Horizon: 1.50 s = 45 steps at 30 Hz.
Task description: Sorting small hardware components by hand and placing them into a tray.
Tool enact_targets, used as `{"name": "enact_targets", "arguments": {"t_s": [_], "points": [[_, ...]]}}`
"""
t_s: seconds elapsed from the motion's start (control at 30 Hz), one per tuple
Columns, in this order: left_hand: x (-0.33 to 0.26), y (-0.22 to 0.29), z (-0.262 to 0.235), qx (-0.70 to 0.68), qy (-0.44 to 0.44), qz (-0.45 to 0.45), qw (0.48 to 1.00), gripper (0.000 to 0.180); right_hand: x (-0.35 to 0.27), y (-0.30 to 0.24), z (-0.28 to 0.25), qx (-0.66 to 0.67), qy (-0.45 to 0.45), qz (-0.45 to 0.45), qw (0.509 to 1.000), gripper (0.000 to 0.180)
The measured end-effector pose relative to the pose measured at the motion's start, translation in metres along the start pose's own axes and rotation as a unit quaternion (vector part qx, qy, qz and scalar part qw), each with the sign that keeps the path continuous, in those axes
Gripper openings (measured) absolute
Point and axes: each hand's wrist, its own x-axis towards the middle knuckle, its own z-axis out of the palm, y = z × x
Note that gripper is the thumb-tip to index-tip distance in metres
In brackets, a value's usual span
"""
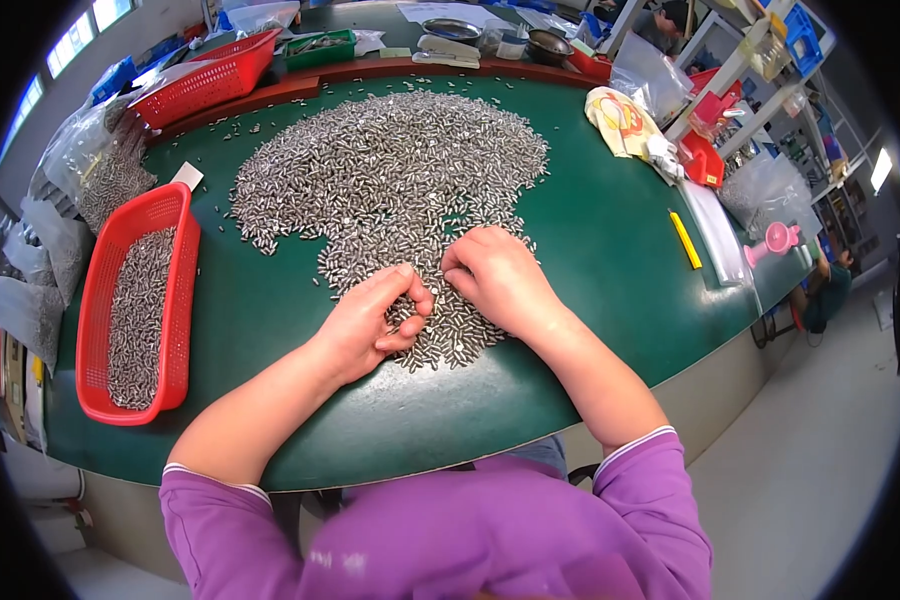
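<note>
The bench is dark green under a heap of silvery grey metal pins. At nine o'clock a red mesh basket holds more; purple sleeves, white-edged, fill six o'clock. A yellow marker lies at three o'clock.

**Bags, a tag and a printed pouch around the green table**

At the far left I see clear plastic bags heaped past the table's edge, bulging with small grey metal pieces. More flat clear bags lie below them, beside the red basket. A small white paper tag rests on the tabletop just beyond that basket's far corner, tilted. On the right side I make out a cream pouch with red and yellow printing, crumpled. Further right, another clear bag of grey pieces sits off the table. I see no screens.
</note>
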Motion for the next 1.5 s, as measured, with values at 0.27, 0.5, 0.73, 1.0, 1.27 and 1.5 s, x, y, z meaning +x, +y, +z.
{"name": "enact_targets", "arguments": {"t_s": [0.27, 0.5, 0.73, 1.0, 1.27, 1.5], "points": [[0.000, 0.001, -0.002, -0.018, -0.012, -0.008, 1.000, 0.023, 0.001, -0.017, -0.001, 0.287, 0.031, 0.007, 0.957, 0.009], [0.000, -0.001, 0.000, -0.021, -0.007, 0.007, 1.000, 0.022, 0.001, -0.014, -0.002, 0.307, 0.031, 0.004, 0.951, 0.007], [-0.001, 0.000, -0.002, -0.007, -0.006, 0.007, 1.000, 0.015, -0.001, -0.005, -0.003, 0.077, 0.086, -0.019, 0.993, 0.017], [-0.001, 0.001, -0.002, -0.006, -0.008, 0.001, 1.000, 0.015, 0.001, 0.002, 0.004, 0.020, 0.021, -0.046, 0.999, 0.007], [-0.001, -0.001, 0.001, 0.025, -0.008, 0.009, 1.000, 0.015, 0.006, -0.014, -0.014, 0.067, 0.098, -0.112, 0.987, 0.012], [0.001, -0.002, -0.001, 0.023, -0.014, 0.008, 1.000, 0.013, 0.004, -0.011, -0.009, 0.075, 0.086, -0.131, 0.985, 0.019]]}}
